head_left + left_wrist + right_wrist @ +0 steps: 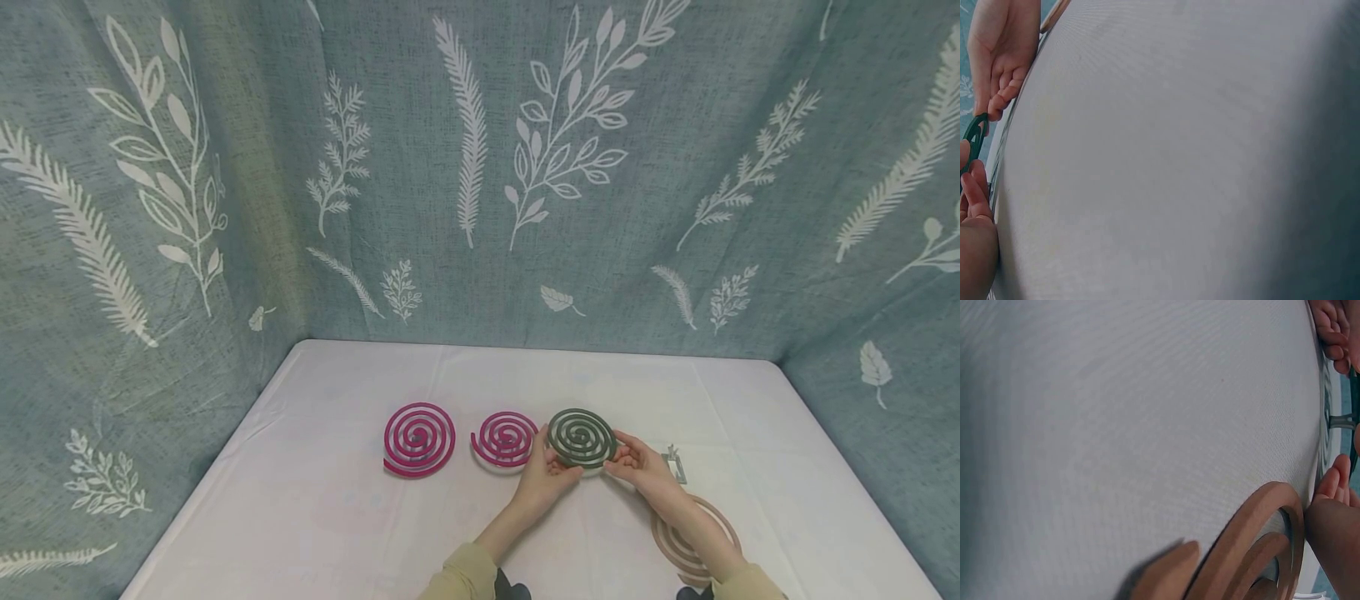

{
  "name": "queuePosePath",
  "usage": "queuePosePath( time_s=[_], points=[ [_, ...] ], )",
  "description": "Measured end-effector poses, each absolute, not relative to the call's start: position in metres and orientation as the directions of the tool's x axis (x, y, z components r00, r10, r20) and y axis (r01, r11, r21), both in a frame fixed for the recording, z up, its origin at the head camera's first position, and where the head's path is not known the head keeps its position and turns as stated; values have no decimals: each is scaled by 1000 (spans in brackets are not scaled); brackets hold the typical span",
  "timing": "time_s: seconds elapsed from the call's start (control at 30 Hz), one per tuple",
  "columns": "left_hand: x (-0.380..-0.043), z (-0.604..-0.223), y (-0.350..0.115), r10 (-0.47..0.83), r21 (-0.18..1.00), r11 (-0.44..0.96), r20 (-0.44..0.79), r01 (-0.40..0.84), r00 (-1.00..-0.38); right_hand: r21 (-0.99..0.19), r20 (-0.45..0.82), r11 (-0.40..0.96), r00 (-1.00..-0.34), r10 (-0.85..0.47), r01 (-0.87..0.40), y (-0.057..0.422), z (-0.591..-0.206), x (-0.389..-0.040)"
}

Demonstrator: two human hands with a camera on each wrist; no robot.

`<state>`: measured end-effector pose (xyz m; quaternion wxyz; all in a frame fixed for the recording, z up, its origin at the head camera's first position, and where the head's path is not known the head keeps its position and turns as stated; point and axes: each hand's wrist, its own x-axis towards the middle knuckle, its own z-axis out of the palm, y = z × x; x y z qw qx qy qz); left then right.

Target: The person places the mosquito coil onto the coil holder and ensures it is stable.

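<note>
A dark green mosquito coil (581,437) is held by its edges between both hands above the table. My left hand (542,482) pinches its left edge, thumb at the near side. Across from it, my right hand (647,468) pinches the right edge. In the right wrist view a small grey stand (1341,422) reaches up under the green coil. Just left of my left hand is a pink mosquito coil (507,439), raised a little over its shadow. A second pink coil (418,439) sits farther left.
A brown mosquito coil (729,533) lies on the white-covered table (337,533), partly under my right forearm. Beyond my right hand is a small metal stand piece (680,468). Patterned blue-green curtains (420,275) enclose the table's back and sides.
</note>
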<state>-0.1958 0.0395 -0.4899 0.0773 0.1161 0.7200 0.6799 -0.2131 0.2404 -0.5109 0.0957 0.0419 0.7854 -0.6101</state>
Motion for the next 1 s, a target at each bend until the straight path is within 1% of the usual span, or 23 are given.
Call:
queuePosePath(
  time_s=[0.73,0.83,1.0],
  points=[
    [-196,-490,39,284,997,42,45,59,-958,-962,-185,217,-981,-64,167,241,-512,-213],
    [-199,-494,40,285,997,47,44,60,-957,-962,-184,217,-981,-64,166,241,-512,-213],
    [-207,-515,44,276,996,67,45,66,-960,-959,-187,226,-980,-60,170,241,-511,-213]
  ],
)
